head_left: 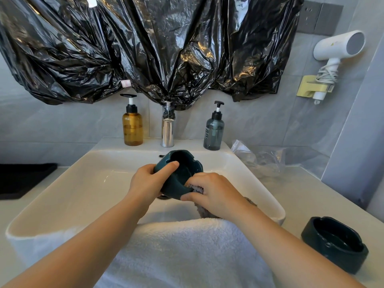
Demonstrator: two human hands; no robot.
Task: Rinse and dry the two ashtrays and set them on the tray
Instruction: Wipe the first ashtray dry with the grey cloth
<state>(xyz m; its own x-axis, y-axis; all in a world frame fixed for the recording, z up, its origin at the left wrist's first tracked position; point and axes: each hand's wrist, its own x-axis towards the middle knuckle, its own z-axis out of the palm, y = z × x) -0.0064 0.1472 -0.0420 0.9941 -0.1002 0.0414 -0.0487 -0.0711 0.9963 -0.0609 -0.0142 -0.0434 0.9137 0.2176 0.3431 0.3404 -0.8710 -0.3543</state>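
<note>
Wiping a dark teal ashtray (180, 175) over the white sink (68, 183), you have your left hand (145, 183) on the dish and your right hand (216, 194) on a cloth.
From the left: the black tray (25, 179) lies on the counter beside the sink. Your left hand grips the tilted ashtray by its rim, thumb over the edge, above the drain. Your right hand is curled round a grey cloth (197, 189) pressed against the ashtray's lower wall. A white towel (187, 252) drapes over the sink's near edge under your forearms. The second ashtray (334, 244) stands upright on the counter right of the sink.
</note>
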